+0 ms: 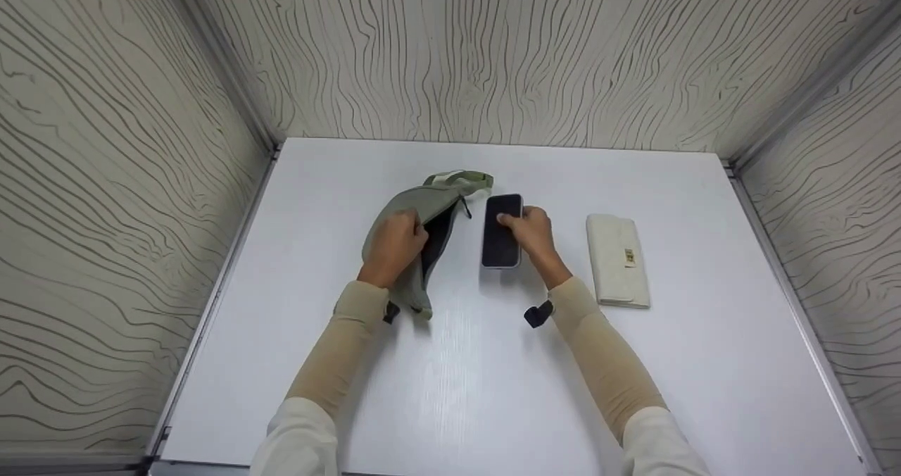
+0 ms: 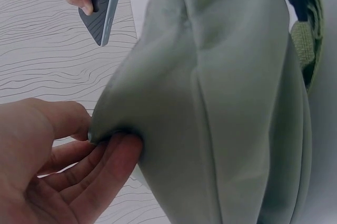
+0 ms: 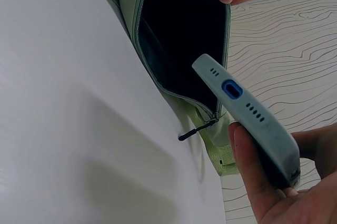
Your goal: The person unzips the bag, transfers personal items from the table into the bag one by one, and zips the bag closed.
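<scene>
A green waist bag (image 1: 422, 201) lies on the white table with its zipped mouth open, showing a dark inside (image 3: 179, 34). My left hand (image 1: 398, 243) pinches the edge of that mouth between thumb and fingers; the left wrist view shows the cloth (image 2: 158, 103) pulled to a point there. To the right of the bag, my right hand (image 1: 531, 231) grips a smartphone (image 1: 501, 243) in a pale case, thumb across the dark screen. In the right wrist view the phone's port end (image 3: 247, 103) appears in front of the bag's opening. The zipper pull (image 3: 195, 130) hangs at one end.
A cream wallet (image 1: 616, 261) with a small gold-coloured clasp lies to the right of the right hand. The bag's strap (image 1: 468, 178) is bunched at its far end. Wood-grain patterned panels (image 1: 450, 53) stand around the back and sides of the white table (image 1: 457, 391).
</scene>
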`<action>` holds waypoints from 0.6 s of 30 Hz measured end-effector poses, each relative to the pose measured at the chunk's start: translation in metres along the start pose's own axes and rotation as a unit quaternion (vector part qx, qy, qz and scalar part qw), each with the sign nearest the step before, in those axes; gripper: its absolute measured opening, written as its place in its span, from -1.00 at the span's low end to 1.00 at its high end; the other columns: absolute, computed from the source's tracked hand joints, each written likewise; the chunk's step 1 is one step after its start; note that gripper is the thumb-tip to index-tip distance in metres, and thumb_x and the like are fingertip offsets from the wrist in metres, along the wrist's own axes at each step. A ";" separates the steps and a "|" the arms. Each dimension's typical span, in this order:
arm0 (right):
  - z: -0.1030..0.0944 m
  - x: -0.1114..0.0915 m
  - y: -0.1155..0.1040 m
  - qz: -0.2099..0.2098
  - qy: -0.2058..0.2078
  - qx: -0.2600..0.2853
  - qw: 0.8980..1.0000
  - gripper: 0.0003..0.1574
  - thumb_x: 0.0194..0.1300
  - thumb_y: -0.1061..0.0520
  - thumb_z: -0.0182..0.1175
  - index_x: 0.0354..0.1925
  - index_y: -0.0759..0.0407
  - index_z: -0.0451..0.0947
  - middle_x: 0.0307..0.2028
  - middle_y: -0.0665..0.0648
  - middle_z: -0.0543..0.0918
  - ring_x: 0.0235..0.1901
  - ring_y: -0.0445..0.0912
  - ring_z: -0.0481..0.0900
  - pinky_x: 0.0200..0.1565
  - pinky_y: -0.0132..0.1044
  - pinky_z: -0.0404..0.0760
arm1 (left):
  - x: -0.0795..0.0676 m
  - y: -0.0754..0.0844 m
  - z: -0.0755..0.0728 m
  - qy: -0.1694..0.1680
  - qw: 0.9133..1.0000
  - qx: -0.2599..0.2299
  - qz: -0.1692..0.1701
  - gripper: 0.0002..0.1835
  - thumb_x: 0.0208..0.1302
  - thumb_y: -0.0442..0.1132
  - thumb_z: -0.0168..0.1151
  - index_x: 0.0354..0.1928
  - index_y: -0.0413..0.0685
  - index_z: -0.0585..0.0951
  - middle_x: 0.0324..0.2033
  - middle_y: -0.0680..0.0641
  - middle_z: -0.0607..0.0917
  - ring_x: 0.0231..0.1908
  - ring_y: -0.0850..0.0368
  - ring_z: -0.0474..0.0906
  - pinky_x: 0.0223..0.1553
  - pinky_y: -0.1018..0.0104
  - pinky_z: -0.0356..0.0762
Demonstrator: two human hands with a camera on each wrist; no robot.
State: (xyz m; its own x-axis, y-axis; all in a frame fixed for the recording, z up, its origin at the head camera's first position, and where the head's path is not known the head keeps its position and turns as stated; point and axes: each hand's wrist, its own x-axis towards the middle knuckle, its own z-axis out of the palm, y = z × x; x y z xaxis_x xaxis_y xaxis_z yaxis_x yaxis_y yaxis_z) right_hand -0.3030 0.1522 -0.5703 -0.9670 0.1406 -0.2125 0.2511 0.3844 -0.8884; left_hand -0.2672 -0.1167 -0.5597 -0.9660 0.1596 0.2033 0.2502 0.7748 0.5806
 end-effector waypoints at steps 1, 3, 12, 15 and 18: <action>0.001 0.000 0.000 0.000 0.000 0.000 1.000 -0.42 0.40 0.04 0.32 0.15 0.50 0.61 -0.01 0.42 0.76 -0.14 0.04 0.71 -0.09 -0.24 0.60 | 0.000 0.000 0.000 0.000 1.000 0.000 -0.002 -0.74 0.46 -0.40 0.19 -0.45 -0.11 0.45 -0.55 0.03 0.39 -0.51 0.14 0.34 -0.45 0.27 0.33; 0.002 0.000 0.000 -0.001 0.001 -0.001 1.000 -0.42 0.39 0.04 0.32 0.15 0.50 0.62 -0.01 0.42 0.76 -0.14 0.04 0.71 -0.07 -0.23 0.61 | 0.000 0.000 0.000 -0.001 1.000 -0.001 -0.005 -0.74 0.46 -0.40 0.19 -0.45 -0.10 0.44 -0.55 0.04 0.38 -0.51 0.14 0.34 -0.45 0.28 0.32; 0.008 -0.002 -0.005 0.005 0.006 0.009 1.000 -0.46 0.38 0.06 0.34 0.11 0.48 0.64 -0.02 0.42 0.77 -0.15 0.06 0.73 -0.04 -0.18 0.63 | 0.000 0.001 0.000 -0.003 1.000 -0.011 -0.011 -0.74 0.46 -0.39 0.18 -0.45 -0.07 0.44 -0.55 0.03 0.39 -0.51 0.14 0.36 -0.47 0.28 0.33; 0.010 -0.002 -0.006 0.006 0.002 0.011 1.000 -0.45 0.38 0.06 0.34 0.13 0.48 0.64 -0.01 0.42 0.77 -0.14 0.06 0.72 -0.05 -0.19 0.62 | 0.000 0.001 -0.001 -0.004 1.000 -0.009 -0.011 -0.75 0.46 -0.39 0.17 -0.44 -0.08 0.45 -0.54 0.03 0.39 -0.51 0.14 0.36 -0.46 0.28 0.33; 0.012 -0.001 -0.007 0.004 0.000 0.011 1.000 -0.44 0.37 0.05 0.34 0.13 0.48 0.64 -0.01 0.43 0.77 -0.13 0.07 0.72 -0.06 -0.20 0.61 | 0.000 0.001 -0.001 -0.008 1.000 -0.006 -0.013 -0.76 0.47 -0.39 0.16 -0.43 -0.09 0.46 -0.54 0.02 0.39 -0.50 0.14 0.36 -0.45 0.27 0.33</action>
State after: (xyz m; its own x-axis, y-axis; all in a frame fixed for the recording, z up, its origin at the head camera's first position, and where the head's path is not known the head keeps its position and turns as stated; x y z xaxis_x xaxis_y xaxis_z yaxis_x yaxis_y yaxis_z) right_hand -0.3038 0.1383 -0.5690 -0.9651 0.1438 -0.2191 0.2574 0.3631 -0.8955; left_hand -0.2670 -0.1164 -0.5586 -0.9731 0.1487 0.1758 0.2254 0.7712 0.5953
